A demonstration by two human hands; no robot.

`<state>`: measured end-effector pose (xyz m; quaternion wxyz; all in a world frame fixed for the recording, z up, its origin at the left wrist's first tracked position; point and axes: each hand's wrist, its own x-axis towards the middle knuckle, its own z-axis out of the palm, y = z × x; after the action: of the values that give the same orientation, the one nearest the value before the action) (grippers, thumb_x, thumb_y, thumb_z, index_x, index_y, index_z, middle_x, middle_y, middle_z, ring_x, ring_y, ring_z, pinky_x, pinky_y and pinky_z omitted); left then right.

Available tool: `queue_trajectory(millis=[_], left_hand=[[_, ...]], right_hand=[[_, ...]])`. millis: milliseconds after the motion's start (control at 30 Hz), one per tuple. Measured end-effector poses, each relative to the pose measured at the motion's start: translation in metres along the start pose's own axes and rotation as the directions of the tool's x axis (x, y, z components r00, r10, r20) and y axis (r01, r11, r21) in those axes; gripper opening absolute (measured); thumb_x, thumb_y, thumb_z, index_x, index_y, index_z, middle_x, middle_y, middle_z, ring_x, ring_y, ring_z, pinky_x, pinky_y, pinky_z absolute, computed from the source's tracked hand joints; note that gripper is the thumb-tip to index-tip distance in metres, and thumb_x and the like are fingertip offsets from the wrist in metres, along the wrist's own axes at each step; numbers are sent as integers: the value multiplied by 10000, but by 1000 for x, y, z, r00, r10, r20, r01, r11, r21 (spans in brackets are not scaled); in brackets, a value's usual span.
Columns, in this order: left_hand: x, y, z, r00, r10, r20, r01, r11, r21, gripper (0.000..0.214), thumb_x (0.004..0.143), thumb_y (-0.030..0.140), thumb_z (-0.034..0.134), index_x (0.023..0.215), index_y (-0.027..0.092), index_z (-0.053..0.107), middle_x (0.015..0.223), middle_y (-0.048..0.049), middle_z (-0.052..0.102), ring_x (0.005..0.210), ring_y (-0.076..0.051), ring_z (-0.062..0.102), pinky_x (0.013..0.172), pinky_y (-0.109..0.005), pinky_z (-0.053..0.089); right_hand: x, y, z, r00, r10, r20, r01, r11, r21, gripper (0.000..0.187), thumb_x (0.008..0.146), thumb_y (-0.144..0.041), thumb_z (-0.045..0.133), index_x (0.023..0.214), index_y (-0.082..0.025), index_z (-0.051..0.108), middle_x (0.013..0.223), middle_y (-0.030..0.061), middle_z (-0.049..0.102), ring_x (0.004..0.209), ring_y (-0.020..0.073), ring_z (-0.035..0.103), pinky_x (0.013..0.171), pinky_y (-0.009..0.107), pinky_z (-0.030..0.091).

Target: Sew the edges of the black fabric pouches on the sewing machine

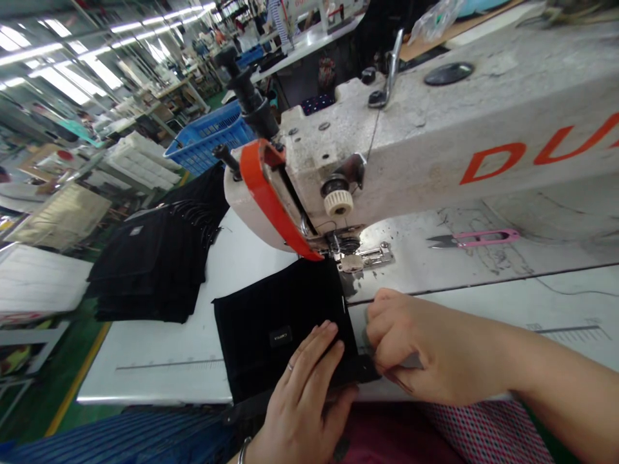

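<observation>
A black fabric panel (261, 309) with a small label (281, 336) lies on the white sewing table, its far right corner by the presser foot of the sewing machine (353, 251). My left hand (309, 386) grips the panel's near edge, long fingers stretched over the top and the thumb at the front edge below. At the panel's near right corner, where a dark strip (360, 370) runs along the edge, my right hand (416, 348) is closed with curled fingers on the strip's end. Exactly how its fingertips hold the strip is hidden.
Stacked black fabric pieces (149, 264) lie at the table's left end. Pink thread snips (476, 238) rest on the machine bed under the arm. An orange guard (275, 200) fronts the machine head. Behind stands a blue crate (213, 135).
</observation>
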<state>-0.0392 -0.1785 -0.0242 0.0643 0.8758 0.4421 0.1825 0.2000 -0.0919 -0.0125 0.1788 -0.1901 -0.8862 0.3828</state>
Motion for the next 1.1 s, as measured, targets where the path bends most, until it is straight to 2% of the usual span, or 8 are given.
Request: queue_trajectory(millis=[233,333,433,500,533,767,967,1100], left_hand=[[10,-1,-1,991,115,66,-116,993,22,432,890,211,578,1291,58,536,1347,-149,569,1327,-271,464,1099,-418,469],[12,-3,-2,987,129,98,-132,991,30,410,895,207,558,1278,61,557,1337,-137,582,1312,-268,483,1086,-412,482],[15,-5,-4,983,148,110,-152,988,27,408,913,245,548,1273,53,567,1340,-138,580,1318,-275,475,1078,-412,491],[18,-6,-5,980,156,125,-160,987,24,412,923,273,552,1270,52,569,1337,-139,581,1324,-278,466,1082,-417,487],[20,-8,-7,978,155,141,-159,987,23,416,924,278,558,1273,52,566,1340,-140,577,1329,-278,459,1086,-419,483],[36,-26,-10,972,144,186,-143,990,-19,398,940,285,545,1288,91,549,1360,-121,556,1342,-253,435,1139,-414,417],[54,-50,-9,957,210,201,-199,977,-73,368,947,279,510,1259,89,559,1356,-128,550,1345,-235,428,1172,-394,356],[69,-62,-9,949,245,200,-233,969,-83,349,948,275,500,1235,90,568,1358,-131,541,1340,-227,426,1177,-381,335]], right_hand=[[1,-2,2,1000,26,17,-26,1000,2,212,670,-35,605,547,-201,558,591,-62,560,694,126,530,763,333,391],[2,0,5,997,65,-45,-65,998,-12,197,695,-34,574,604,-208,581,648,-50,596,726,134,552,756,325,421],[2,8,11,972,89,-218,-120,983,-137,231,795,-56,530,908,-206,663,1017,12,675,977,177,578,896,363,446],[1,16,15,963,57,-264,-127,959,-254,327,854,-82,503,1134,-197,626,1253,42,614,1145,208,529,1014,420,401],[0,19,17,965,40,-257,-117,949,-293,361,872,-93,497,1201,-201,600,1302,41,591,1182,215,512,1041,439,383],[2,28,18,980,14,-199,-83,935,-345,400,883,-95,507,1247,-245,580,1286,26,587,1146,221,522,995,455,432],[7,25,18,967,0,-256,-90,935,-343,414,873,-63,487,1248,-220,570,1264,36,600,1137,215,529,972,456,446],[11,25,18,958,32,-285,-136,927,-351,409,887,-80,478,1266,-211,563,1261,43,603,1128,220,532,954,442,460]])
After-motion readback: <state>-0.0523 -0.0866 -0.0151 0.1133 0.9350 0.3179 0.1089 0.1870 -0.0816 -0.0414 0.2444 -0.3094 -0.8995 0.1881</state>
